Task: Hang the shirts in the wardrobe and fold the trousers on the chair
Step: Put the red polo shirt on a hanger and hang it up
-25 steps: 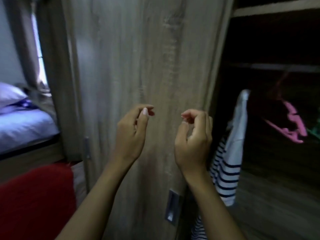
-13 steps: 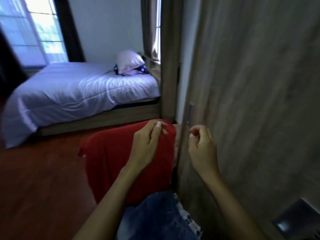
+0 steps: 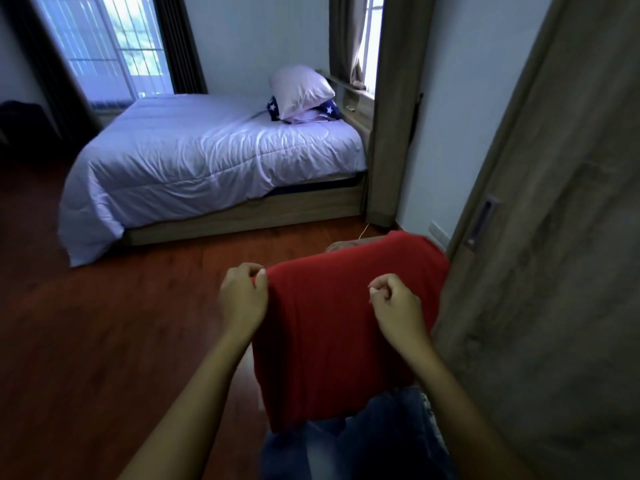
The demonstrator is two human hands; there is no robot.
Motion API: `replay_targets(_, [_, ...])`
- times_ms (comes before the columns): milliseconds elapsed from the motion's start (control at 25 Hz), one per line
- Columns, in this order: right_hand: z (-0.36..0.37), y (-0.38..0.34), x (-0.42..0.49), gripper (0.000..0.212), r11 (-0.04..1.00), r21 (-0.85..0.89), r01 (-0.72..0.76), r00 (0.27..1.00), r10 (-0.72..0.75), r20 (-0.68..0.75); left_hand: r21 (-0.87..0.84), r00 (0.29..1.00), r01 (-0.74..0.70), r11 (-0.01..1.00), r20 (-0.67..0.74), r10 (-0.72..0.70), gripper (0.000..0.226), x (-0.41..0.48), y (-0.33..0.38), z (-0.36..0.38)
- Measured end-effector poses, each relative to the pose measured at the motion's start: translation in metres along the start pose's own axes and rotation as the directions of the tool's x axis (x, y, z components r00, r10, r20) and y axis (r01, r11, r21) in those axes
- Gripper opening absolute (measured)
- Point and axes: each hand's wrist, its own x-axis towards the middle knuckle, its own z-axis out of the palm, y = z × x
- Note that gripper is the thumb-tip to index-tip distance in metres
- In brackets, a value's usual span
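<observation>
A red shirt (image 3: 339,323) hangs draped over the back of a chair; only a brown bit of the chair (image 3: 341,244) shows behind it. Blue denim trousers (image 3: 349,445) lie below the shirt on the seat. My left hand (image 3: 242,299) is at the shirt's top left corner, its fingertips curled and pinching the edge. My right hand (image 3: 394,303) is curled in front of the shirt's upper right part; I cannot tell whether it holds any fabric. The wardrobe's wooden door (image 3: 561,289) stands close on the right, its inside out of view.
A recessed handle (image 3: 481,221) sits in the wardrobe door. A bed (image 3: 194,168) with a white duvet and a pillow (image 3: 299,88) fills the far left. Red-brown wooden floor (image 3: 114,323) lies between the bed and the chair. Windows with dark curtains stand behind the bed.
My view swung left, from the open wardrobe with a striped shirt to the chair. Both hands dropped onto the red shirt, and the left reached its corner.
</observation>
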Motion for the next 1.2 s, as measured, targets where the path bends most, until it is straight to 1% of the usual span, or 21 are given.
replay_targets(40, [0.008,0.000,0.002,0.013,1.000,0.000,-0.018,1.000,0.018,0.004,0.043,0.990,0.131,0.990,0.038,-0.133,0.038,0.011,-0.011,0.002])
replay_targets(80, [0.015,0.000,0.005,0.013,0.999,-0.005,-0.036,0.999,0.036,0.007,0.041,0.948,0.296,0.954,0.111,-0.299,0.054,0.021,-0.021,0.004])
replay_targets(120, [0.021,0.000,0.007,0.013,0.999,-0.007,-0.051,0.999,0.051,0.009,0.008,0.872,0.456,0.890,0.197,-0.448,0.064,0.027,-0.027,0.006])
replay_targets(160, [0.026,0.000,0.009,0.013,0.998,-0.004,-0.061,0.998,0.061,0.012,-0.051,0.791,0.578,0.815,0.282,-0.543,0.067,0.031,-0.030,0.008])
replay_targets(200, [0.029,-0.001,0.010,0.014,0.998,-0.001,-0.066,0.998,0.066,0.014,-0.104,0.736,0.647,0.755,0.344,-0.583,0.065,0.035,-0.032,0.010])
replay_targets(240, [0.032,-0.001,0.011,0.014,0.998,-0.001,-0.066,0.998,0.066,0.018,-0.140,0.722,0.668,0.731,0.358,-0.592,0.058,0.037,-0.033,0.010])
replay_targets(320, [0.036,0.000,0.014,0.014,0.998,-0.007,-0.059,0.998,0.060,0.035,-0.188,0.751,0.648,0.738,0.320,-0.578,0.032,0.040,-0.036,0.011])
replay_targets(360, [0.038,0.000,0.016,0.013,0.998,-0.011,-0.059,0.997,0.060,0.047,-0.206,0.768,0.631,0.748,0.299,-0.566,0.025,0.042,-0.038,0.011])
replay_targets(440, [0.038,-0.001,0.017,0.013,0.998,-0.008,-0.065,0.996,0.066,0.062,-0.204,0.802,0.590,0.781,0.260,-0.538,0.027,0.044,-0.038,0.009])
replay_targets(600, [0.035,-0.001,0.017,0.013,0.998,0.013,-0.065,0.995,0.064,0.075,-0.104,0.888,0.456,0.884,0.123,-0.444,0.042,0.046,-0.024,-0.005])
replay_targets(720, [0.032,-0.002,0.017,0.014,0.998,0.047,-0.042,0.995,0.038,0.090,-0.194,0.978,0.211,0.958,0.045,-0.206,0.041,0.041,0.011,-0.024])
replay_targets(760, [0.030,-0.003,0.018,0.014,0.997,0.072,-0.033,0.996,0.026,0.089,-0.289,0.993,0.117,0.950,0.041,-0.109,0.039,0.039,0.023,-0.030])
replay_targets(840, [0.027,-0.005,0.020,0.015,0.987,0.159,-0.033,0.996,0.019,0.089,-0.524,0.992,-0.015,0.852,0.097,0.077,0.036,0.031,0.049,-0.043])
replay_targets(880, [0.025,-0.008,0.021,0.014,0.972,0.227,-0.062,0.995,0.041,0.094,-0.632,0.977,-0.013,0.775,0.157,0.144,0.035,0.025,0.060,-0.046])
replay_targets(920, [0.023,-0.012,0.022,0.010,0.941,0.315,-0.125,0.989,0.094,0.112,-0.719,0.951,0.044,0.694,0.243,0.191,0.034,0.018,0.069,-0.049])
replay_targets(960, [0.020,-0.016,0.022,0.009,0.881,0.416,-0.225,0.972,0.174,0.158,-0.774,0.910,0.133,0.619,0.342,0.233,0.033,0.011,0.077,-0.051])
replay_targets(1000, [0.018,-0.021,0.023,0.017,0.797,0.498,-0.340,0.939,0.258,0.228,-0.787,0.861,0.230,0.572,0.439,0.258,0.033,0.003,0.082,-0.052])
replay_targets(1040, [0.015,-0.024,0.025,0.027,0.715,0.542,-0.441,0.896,0.320,0.308,-0.764,0.808,0.322,0.559,0.530,0.257,0.033,-0.005,0.083,-0.051])
replay_targets(1080, [0.014,-0.026,0.027,0.033,0.673,0.537,-0.509,0.859,0.354,0.371,-0.713,0.761,0.410,0.569,0.612,0.218,0.033,-0.011,0.080,-0.048])
replay_targets(1120, [0.014,-0.029,0.030,0.036,0.663,0.502,-0.556,0.826,0.376,0.419,-0.650,0.725,0.486,0.584,0.673,0.146,0.033,-0.015,0.074,-0.043])
replay_targets(1200, [0.020,-0.034,0.037,0.034,0.688,0.404,-0.603,0.784,0.418,0.459,-0.523,0.703,0.557,0.645,0.711,-0.030,0.032,-0.019,0.059,-0.034])
